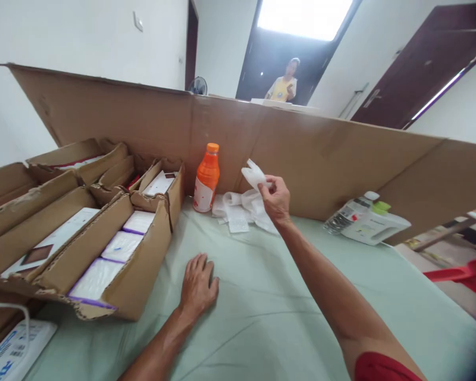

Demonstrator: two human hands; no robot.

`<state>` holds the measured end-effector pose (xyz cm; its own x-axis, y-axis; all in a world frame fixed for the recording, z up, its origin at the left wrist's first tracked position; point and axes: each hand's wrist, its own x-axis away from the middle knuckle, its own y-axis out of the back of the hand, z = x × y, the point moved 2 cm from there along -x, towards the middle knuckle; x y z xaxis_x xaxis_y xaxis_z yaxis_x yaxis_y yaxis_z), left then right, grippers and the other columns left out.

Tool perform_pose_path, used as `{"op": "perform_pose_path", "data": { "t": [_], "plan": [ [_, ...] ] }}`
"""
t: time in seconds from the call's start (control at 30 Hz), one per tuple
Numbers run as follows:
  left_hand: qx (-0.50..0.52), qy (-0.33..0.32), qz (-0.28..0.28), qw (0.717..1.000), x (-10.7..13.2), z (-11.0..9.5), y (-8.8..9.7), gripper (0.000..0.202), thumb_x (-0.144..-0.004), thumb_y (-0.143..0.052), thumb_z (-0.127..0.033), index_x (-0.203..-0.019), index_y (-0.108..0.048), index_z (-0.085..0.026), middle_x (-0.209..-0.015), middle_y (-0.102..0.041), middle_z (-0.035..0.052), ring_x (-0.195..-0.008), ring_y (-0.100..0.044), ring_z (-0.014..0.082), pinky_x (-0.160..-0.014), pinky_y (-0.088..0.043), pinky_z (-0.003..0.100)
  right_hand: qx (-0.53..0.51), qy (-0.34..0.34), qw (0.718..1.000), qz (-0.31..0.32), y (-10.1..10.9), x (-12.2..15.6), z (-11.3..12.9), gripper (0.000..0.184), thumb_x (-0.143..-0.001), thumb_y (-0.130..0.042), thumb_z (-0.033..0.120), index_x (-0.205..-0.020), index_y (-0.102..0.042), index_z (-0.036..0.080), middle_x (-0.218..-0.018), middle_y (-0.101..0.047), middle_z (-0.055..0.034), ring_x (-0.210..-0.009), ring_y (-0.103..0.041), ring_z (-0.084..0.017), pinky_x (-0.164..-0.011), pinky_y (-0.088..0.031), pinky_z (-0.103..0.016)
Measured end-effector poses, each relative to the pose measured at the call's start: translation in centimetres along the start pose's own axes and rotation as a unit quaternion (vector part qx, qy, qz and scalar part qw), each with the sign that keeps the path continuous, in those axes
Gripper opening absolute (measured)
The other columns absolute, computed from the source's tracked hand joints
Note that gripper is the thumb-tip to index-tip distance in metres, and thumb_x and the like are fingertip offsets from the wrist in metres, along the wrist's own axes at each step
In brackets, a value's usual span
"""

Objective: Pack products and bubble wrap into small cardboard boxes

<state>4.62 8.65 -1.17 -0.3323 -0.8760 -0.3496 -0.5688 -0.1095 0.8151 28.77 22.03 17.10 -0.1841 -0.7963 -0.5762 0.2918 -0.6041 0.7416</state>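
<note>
My right hand (276,200) pinches a folded piece of white, translucent wrap (254,174), which looks like bubble wrap, above the far side of the table. Below and behind that hand lies a loose pile of the same white wrap (238,214). An orange bottle (207,180) with an orange cap stands upright just left of the pile. My left hand (199,284) rests palm down on the green cloth (238,317), fingers slightly bent and a little apart, holding nothing. It lies right of the cardboard boxes, not touching them.
Cardboard boxes (143,270) on the left hold white packs and cards. A cardboard panel (321,153) walls off the back. A clear bottle (351,211) and a white jug (376,227) lean at the right. A white packet (19,346) lies front left. Another person (281,87) stands beyond the panel.
</note>
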Motion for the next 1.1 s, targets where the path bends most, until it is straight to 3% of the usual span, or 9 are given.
{"op": "perform_pose_path", "data": {
  "t": [0.07, 0.23, 0.33, 0.5, 0.67, 0.73, 0.8, 0.9, 1.1],
  "plan": [
    [-0.013, -0.006, 0.0, 1.0, 0.0, 0.0, -0.1, 0.032, -0.087, -0.057, -0.021, -0.117, -0.066, -0.016, -0.139, -0.059, 0.0156, -0.133, -0.049, 0.0315, -0.115, -0.038, 0.051, 0.101, 0.044, 0.99, 0.087, -2.0, -1.0, -0.3, 0.045, -0.1, -0.032, 0.03, -0.139, -0.049, 0.015, -0.136, -0.058, -0.0164, -0.107, -0.061, -0.025, -0.09, -0.047, -0.037],
    [-0.026, -0.007, -0.005, 1.0, 0.1, 0.1, -0.3, 0.033, -0.087, -0.056, -0.022, -0.118, -0.066, -0.019, -0.14, -0.059, 0.0134, -0.134, -0.05, 0.0298, -0.114, -0.04, 0.05, 0.144, 0.12, 0.948, 0.257, -7.5, -1.5, -0.3, 0.047, -0.092, -0.056, 0.027, -0.139, -0.056, 0.026, -0.131, -0.066, -0.01, -0.115, -0.06, -0.03, -0.097, -0.04, -0.047],
    [-0.025, -0.01, -0.005, 1.0, 0.1, 0.2, -0.4, 0.034, -0.087, -0.057, -0.023, -0.119, -0.066, -0.02, -0.14, -0.059, 0.0132, -0.134, -0.05, 0.03, -0.114, -0.041, 0.051, 0.168, 0.143, 0.935, 0.278, -8.7, -1.0, 0.0, 0.04, -0.094, -0.052, 0.027, -0.133, -0.063, 0.023, -0.131, -0.065, -0.0138, -0.119, -0.056, -0.033, -0.099, -0.035, -0.05],
    [-0.019, -0.004, 0.0, 1.0, 0.0, 0.2, -0.3, 0.034, -0.086, -0.058, -0.021, -0.118, -0.067, -0.018, -0.141, -0.059, 0.0145, -0.134, -0.049, 0.0308, -0.115, -0.04, 0.051, 0.185, 0.15, 0.94, 0.245, -8.7, -1.5, 1.6, 0.039, -0.096, -0.044, 0.026, -0.126, -0.066, 0.014, -0.133, -0.06, -0.0226, -0.127, -0.046, -0.038, -0.104, -0.027, -0.053],
    [-0.016, 0.008, 0.019, 1.0, -0.1, 0.0, -0.1, 0.036, -0.085, -0.058, -0.021, -0.12, -0.067, -0.015, -0.142, -0.058, 0.0155, -0.136, -0.048, 0.0315, -0.117, -0.038, 0.05, 0.156, 0.168, 0.922, 0.313, -10.9, -2.3, 2.7, 0.038, -0.088, -0.056, 0.021, -0.124, -0.069, 0.025, -0.128, -0.068, -0.0106, -0.117, -0.058, -0.031, -0.095, -0.04, -0.042],
    [-0.014, 0.013, 0.019, 1.0, -0.1, -0.1, 0.0, 0.036, -0.085, -0.059, -0.021, -0.12, -0.067, -0.016, -0.142, -0.058, 0.0151, -0.136, -0.048, 0.0311, -0.117, -0.038, 0.05, 0.14, 0.166, 0.922, 0.32, -11.3, -2.1, 2.8, 0.041, -0.085, -0.059, 0.019, -0.125, -0.069, 0.025, -0.129, -0.068, -0.0099, -0.117, -0.06, -0.03, -0.093, -0.043, -0.04],
    [-0.012, 0.008, 0.017, 1.0, -0.2, -0.1, 0.2, 0.035, -0.085, -0.059, -0.021, -0.119, -0.067, -0.016, -0.141, -0.058, 0.0155, -0.135, -0.048, 0.0317, -0.117, -0.038, 0.05, 0.124, 0.156, 0.936, 0.29, -10.5, -1.4, 2.7, 0.044, -0.089, -0.055, 0.02, -0.132, -0.064, 0.02, -0.138, -0.063, -0.013, -0.124, -0.056, -0.031, -0.097, -0.042, -0.042],
    [-0.006, -0.004, 0.009, 1.0, -0.3, 0.1, 0.2, 0.034, -0.084, -0.061, -0.02, -0.117, -0.068, -0.014, -0.139, -0.059, 0.0174, -0.134, -0.05, 0.0338, -0.115, -0.04, 0.052, 0.103, 0.131, 0.959, 0.23, -7.5, 1.9, 1.8, 0.044, -0.095, -0.045, 0.022, -0.136, -0.06, 0.015, -0.144, -0.057, -0.016, -0.132, -0.051, -0.031, -0.106, -0.038, -0.046],
    [-0.002, -0.002, -0.027, 1.0, -0.7, -0.6, 1.3, 0.034, -0.083, -0.063, -0.02, -0.116, -0.068, -0.012, -0.141, -0.056, 0.0212, -0.138, -0.047, 0.0353, -0.115, -0.04, 0.052, 0.02, 0.141, 0.973, 0.184, -1.8, 16.1, -2.5, 0.032, -0.092, -0.051, 0.026, -0.117, -0.07, 0.02, -0.13, -0.068, -0.0114, -0.123, -0.06, -0.028, -0.101, -0.046, -0.046]
  ]
}}
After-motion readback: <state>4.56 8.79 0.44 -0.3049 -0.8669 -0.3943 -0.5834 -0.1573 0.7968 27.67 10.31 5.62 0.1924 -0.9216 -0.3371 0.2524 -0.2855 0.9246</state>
